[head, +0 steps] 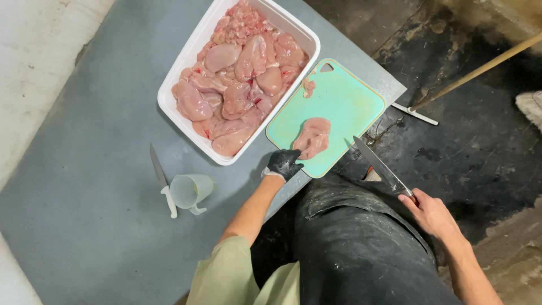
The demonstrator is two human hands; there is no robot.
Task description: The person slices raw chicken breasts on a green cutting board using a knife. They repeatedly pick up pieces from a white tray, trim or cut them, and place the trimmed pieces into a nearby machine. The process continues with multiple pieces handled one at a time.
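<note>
Gloved left hand (283,164) touches glossy chicken piece (312,137); right hand (430,213) grips steel knife (379,166).

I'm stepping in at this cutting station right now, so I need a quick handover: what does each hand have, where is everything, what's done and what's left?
Left hand, in a black glove: rests on the near edge of the chicken piece lying on the green cutting board.
Right hand, bare: grip closed on a long knife, blade held off the board's right edge, not touching the meat.
White tub beside the board is full of raw chicken. A small scrap lies near the board's handle hole.
A second knife and a clear jug lie on the grey table.
Done: one piece laid out. Left: that piece shows no cut yet.
</note>
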